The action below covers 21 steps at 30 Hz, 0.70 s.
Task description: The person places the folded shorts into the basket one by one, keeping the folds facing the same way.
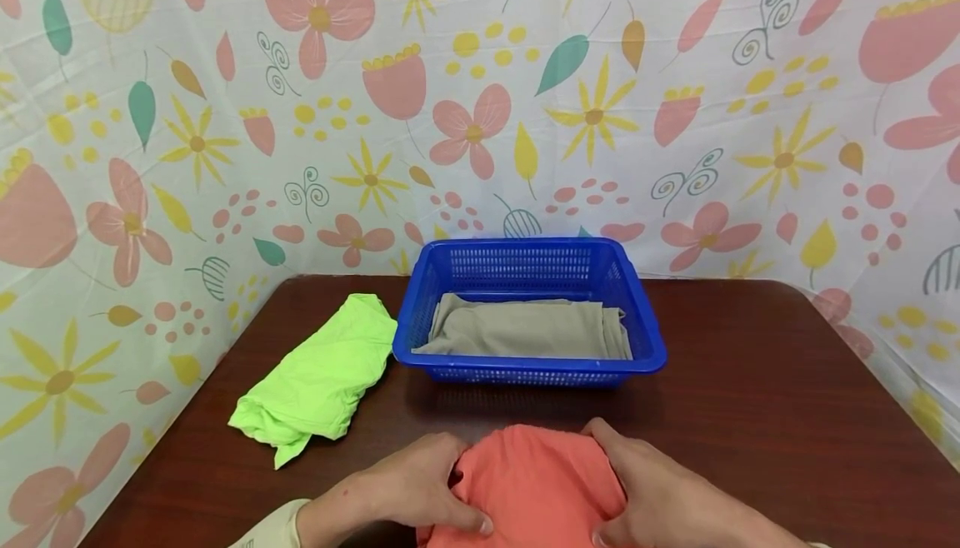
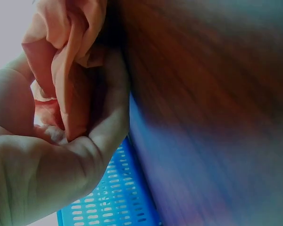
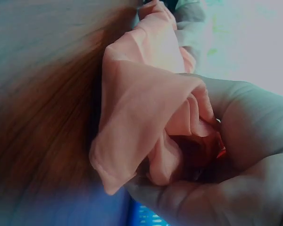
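A coral-coloured folded cloth (image 1: 536, 481) is at the near edge of the head view, held between both hands. My left hand (image 1: 420, 481) grips its left side, thumb on top and fingers underneath. On the opposite side my right hand (image 1: 656, 490) grips it the same way, its thumb over the near part. In the left wrist view the folded layers of the cloth (image 2: 73, 70) sit inside the curled hand. The right wrist view shows loose folds of the cloth (image 3: 137, 113) hanging out past the fingers, close to the tabletop.
Beyond the hands stands a blue plastic basket (image 1: 528, 369) with a folded grey-beige cloth (image 1: 525, 327) inside. A bright green cloth (image 1: 322, 377) lies left of it on the dark wooden table (image 1: 757, 398). A flower-patterned sheet (image 1: 480, 73) hangs behind.
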Available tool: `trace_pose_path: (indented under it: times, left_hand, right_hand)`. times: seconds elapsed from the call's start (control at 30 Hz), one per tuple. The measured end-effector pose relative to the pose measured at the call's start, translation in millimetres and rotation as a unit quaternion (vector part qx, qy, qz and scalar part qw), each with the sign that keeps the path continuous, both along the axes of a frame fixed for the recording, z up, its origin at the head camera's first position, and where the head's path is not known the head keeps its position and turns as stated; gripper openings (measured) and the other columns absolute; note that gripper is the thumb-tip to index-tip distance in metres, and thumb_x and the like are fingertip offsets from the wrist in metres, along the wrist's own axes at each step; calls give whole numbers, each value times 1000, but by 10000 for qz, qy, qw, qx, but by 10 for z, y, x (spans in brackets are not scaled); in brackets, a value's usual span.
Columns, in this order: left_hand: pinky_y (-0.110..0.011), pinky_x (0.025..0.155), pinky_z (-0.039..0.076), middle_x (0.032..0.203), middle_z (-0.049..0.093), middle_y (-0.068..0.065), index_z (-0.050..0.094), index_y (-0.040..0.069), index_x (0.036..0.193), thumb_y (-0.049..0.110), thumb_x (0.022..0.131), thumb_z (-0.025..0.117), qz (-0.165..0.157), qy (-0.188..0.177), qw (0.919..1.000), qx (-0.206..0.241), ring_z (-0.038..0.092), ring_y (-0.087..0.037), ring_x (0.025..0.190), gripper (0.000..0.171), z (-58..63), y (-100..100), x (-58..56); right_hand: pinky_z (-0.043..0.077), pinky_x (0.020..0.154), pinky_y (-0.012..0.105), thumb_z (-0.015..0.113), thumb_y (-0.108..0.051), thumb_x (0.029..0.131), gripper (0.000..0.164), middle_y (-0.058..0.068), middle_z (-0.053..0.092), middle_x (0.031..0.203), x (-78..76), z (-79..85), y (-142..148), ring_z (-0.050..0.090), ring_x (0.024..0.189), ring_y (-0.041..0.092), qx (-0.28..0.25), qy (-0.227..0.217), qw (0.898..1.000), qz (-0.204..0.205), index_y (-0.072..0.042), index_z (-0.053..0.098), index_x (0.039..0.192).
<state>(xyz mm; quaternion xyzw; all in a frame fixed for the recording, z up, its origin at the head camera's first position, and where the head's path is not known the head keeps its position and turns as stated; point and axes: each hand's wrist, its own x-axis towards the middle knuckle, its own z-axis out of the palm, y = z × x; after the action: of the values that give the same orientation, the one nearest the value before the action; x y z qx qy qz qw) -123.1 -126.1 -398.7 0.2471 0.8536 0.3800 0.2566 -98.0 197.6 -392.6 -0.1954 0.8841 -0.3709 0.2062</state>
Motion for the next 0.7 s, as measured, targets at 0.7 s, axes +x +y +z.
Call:
trace_pose_path:
  times: [0.7]
  left_hand:
    - [-19, 67, 52, 81, 65, 23, 70, 33, 94, 32, 77, 94, -780, 535, 9955, -116, 55, 6, 75, 30, -15, 47, 17]
  right_hand:
    - [49, 77, 24, 93, -40, 79, 61, -12, 62, 101, 62, -67, -48, 61, 94, 5, -807, 722, 9917, 690, -32, 51, 123]
